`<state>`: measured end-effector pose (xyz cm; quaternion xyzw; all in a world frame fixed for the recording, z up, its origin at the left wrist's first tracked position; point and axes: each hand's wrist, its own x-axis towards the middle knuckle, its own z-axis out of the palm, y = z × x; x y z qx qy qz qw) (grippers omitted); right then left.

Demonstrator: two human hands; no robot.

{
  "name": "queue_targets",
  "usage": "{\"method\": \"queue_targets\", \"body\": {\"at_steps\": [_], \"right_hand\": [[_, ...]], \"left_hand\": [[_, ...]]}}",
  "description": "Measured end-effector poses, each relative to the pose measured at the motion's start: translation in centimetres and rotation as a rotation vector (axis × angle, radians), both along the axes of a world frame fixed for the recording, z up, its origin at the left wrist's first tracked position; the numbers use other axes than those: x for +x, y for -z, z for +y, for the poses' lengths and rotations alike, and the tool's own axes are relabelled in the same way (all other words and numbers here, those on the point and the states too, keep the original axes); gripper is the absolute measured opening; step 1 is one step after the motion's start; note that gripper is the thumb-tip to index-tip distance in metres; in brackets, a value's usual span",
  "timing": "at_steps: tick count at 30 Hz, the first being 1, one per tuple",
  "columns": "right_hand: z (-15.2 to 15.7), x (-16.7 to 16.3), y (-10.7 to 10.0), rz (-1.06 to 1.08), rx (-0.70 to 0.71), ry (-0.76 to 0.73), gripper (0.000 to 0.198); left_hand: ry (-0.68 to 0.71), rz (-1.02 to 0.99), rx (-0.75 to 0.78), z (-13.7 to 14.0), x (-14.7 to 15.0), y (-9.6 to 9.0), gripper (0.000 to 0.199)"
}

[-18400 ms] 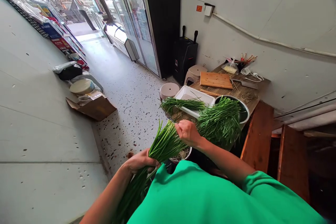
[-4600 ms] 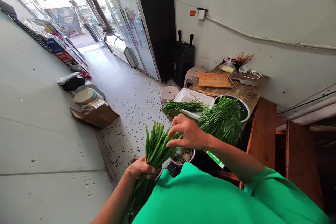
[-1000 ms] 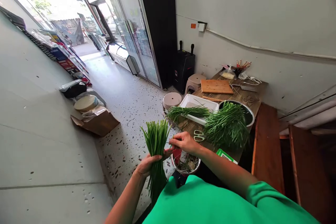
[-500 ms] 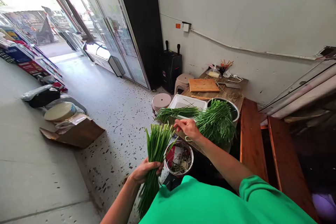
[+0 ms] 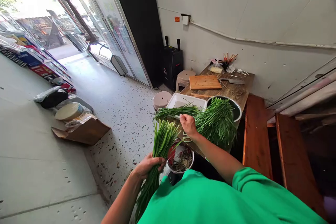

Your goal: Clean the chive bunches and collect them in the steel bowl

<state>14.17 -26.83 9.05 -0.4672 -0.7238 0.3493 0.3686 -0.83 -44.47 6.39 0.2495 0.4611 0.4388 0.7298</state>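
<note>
A thick bunch of green chives (image 5: pixel 165 140) stands tilted in my left hand (image 5: pixel 149 165), pale cut ends up, the leaves hanging down beside my green shirt. My fingers wrap round its middle. To the right of those pale ends is my right hand (image 5: pixel 188 125), closed with the fingers curled in; what it pinches, if anything, is hidden. Behind and right of it, a large heap of chives (image 5: pixel 216 122) spills over a metal bowl (image 5: pixel 238 108). More chives lie across a white tray (image 5: pixel 181 100). Below the bunch, a bucket (image 5: pixel 193 159) holds plant scraps and red and white wrapping.
The wooden table (image 5: pixel 237 92) also carries a cutting board (image 5: pixel 204 82), a cleaver (image 5: pixel 236 81) and a bagged item (image 5: pixel 216 67). Stools (image 5: pixel 161 99) and a black speaker (image 5: pixel 172 64) stand beyond. Wooden benches (image 5: pixel 256 133) flank the right; a cardboard box (image 5: pixel 88 129) lies left.
My right hand has drawn in its fingers and shifted slightly right, away from the bunch. The bunch in my left hand has moved a little right and up. The view has tilted down.
</note>
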Motion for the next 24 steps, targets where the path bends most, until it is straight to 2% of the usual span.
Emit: {"method": "queue_targets", "body": {"at_steps": [3, 5, 8, 10, 12, 14, 16, 18, 21, 24], "right_hand": [[0.3, 1.4, 0.0, 0.081, -0.081, -0.139, 0.048], [-0.4, 1.9, 0.0, 0.074, -0.069, -0.259, 0.037], [-1.8, 1.8, 0.3, 0.064, 0.048, -0.367, 0.017], [-2.0, 1.5, 0.9, 0.0, 0.152, -0.371, 0.018], [-1.3, 2.1, 1.5, -0.088, 0.2, -0.288, 0.023], [0.1, 4.0, 1.9, -0.123, 0.15, -0.089, 0.029], [1.5, 7.5, 2.2, -0.107, 0.072, 0.141, 0.035], [2.7, 12.0, 2.6, -0.093, 0.03, 0.29, 0.039], [3.2, 19.0, 3.7, -0.075, -0.032, 0.366, 0.043], [2.4, 24.3, 5.3, -0.009, -0.074, 0.49, 0.04]], "left_hand": [[-0.016, -0.004, -0.017, -0.1, 0.4, 0.2, 0.024], [-0.007, -0.008, -0.029, -0.1, 0.4, 0.3, 0.026], [0.033, 0.022, -0.052, 0.0, 0.3, 0.5, 0.029], [0.055, 0.035, -0.077, 0.5, 0.3, 0.6, 0.032], [0.066, 0.035, -0.091, 1.4, 0.4, 0.7, 0.033], [0.104, 0.057, -0.099, 2.6, 0.6, 0.5, 0.033], [0.17, 0.109, -0.1, 4.4, 1.2, 0.0, 0.033], [0.233, 0.193, -0.074, 7.1, 2.2, -1.2, 0.031], [0.277, 0.371, 0.03, 13.4, 5.1, -3.6, 0.027], [0.238, 0.596, 0.21, 22.2, 9.9, -5.7, 0.021]]}}
